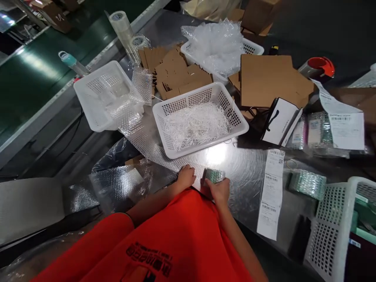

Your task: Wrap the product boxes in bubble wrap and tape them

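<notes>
Right hand: the right hand (219, 190) is closed around a small greenish box half-rolled in clear bubble wrap (214, 175), at the near table edge, 6 o'clock.
Left hand: the left hand (185, 177) lies curled on the loose sheet of bubble wrap (152, 152), just at 9 o'clock of the box; whether it pinches the sheet I cannot tell.
Handling: the box looks light and stiff, the wrap soft, springy and slippery; best taken across its short sides, over the wrap.
Table: shiny steel table (243, 164).
At 3 o'clock: long white paper labels (272, 192); a second wrapped bundle (308, 184).
At 12 o'clock: white plastic basket of shredded white paper (199, 121).
Farther: flat brown cardboard blanks (176, 74).
</notes>
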### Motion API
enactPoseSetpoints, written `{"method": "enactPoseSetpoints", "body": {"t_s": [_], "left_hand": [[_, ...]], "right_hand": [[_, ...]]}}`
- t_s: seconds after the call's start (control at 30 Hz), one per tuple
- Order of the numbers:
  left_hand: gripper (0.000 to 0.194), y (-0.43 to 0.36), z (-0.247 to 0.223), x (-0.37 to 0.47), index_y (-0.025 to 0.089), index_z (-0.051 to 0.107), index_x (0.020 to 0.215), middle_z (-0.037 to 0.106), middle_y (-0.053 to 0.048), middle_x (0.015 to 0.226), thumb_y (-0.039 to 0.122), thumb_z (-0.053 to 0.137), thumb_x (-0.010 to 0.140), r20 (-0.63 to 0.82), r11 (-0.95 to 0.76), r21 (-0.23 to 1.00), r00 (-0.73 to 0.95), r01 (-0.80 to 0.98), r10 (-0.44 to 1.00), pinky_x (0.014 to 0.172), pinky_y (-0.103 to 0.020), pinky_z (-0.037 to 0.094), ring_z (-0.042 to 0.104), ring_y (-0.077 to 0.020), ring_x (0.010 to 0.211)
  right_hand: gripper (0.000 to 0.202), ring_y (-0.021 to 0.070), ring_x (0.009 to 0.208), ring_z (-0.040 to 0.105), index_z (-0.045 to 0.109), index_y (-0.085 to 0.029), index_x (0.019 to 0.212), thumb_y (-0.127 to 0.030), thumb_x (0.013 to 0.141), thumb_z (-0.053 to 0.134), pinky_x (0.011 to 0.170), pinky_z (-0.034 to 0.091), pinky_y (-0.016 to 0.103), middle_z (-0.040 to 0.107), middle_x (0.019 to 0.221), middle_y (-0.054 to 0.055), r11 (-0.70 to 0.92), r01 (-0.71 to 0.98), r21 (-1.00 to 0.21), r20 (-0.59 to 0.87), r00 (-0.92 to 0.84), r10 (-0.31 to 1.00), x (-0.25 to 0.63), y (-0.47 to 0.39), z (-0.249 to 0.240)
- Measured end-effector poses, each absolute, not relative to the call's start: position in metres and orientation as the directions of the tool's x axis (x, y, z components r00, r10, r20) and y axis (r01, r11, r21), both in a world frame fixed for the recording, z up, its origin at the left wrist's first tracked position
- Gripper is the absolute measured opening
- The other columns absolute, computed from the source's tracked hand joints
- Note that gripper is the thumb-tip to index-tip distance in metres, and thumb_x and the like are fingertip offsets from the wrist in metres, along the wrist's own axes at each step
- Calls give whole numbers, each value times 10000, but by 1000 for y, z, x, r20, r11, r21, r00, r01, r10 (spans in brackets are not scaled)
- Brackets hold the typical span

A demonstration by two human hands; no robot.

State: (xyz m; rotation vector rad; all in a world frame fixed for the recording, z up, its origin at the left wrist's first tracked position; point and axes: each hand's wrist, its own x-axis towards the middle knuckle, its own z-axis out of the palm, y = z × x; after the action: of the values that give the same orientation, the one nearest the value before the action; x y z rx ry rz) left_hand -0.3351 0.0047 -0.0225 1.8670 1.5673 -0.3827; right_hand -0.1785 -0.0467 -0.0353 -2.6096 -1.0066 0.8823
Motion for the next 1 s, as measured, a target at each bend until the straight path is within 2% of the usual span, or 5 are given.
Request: {"method": "enactPoseSetpoints", "body": {"t_s": [0.33,0.5,0.7,0.83,1.0], "left_hand": [[312,-24,-24,-270,157,614,1238,580,-127,1272,244,560,944,-556,-276,453,511,848,655,994,-337,482,577,-242,1171],[333,-15,-20,-266,193,576,1263,566,-124,1273,136,502,943,-540,-341,317,464,885,703,920,-378,501,600,-252,1111],[381,-1,-26,-309,181,575,1231,607,-117,1229,359,681,912,-524,-286,176,336,942,783,967,-383,482,559,-277,1163],[330,-4,-26,-313,183,600,1212,597,-129,1248,342,657,929,-519,-356,170,390,919,761,970,-385,482,545,-282,1181],[336,2,-18,-308,161,595,1247,580,-146,1285,302,622,943,-559,-312,187,362,931,746,948,-383,502,552,-288,1189]], "right_hand": [[1002,423,1176,606,309,19,1465,-482,729,768,906,501,464,590,1270,328,-789,600,-134,-449,673,588,-123,-55,-4],[927,444,1130,607,343,-2,1458,-492,766,718,901,495,536,594,1238,324,-776,625,-89,-334,715,614,-127,-64,-14],[1012,473,1352,451,226,124,1479,-474,790,663,1045,434,533,410,1436,430,-769,617,-167,-300,711,636,-137,-67,-29],[979,480,1411,388,179,171,1476,-395,804,610,1099,386,535,325,1483,460,-745,651,-144,-364,665,652,-128,-63,-27],[731,387,1273,568,350,32,1436,-337,846,575,1000,477,453,555,1353,332,-738,664,-121,-481,611,629,-123,-59,-11]]}}
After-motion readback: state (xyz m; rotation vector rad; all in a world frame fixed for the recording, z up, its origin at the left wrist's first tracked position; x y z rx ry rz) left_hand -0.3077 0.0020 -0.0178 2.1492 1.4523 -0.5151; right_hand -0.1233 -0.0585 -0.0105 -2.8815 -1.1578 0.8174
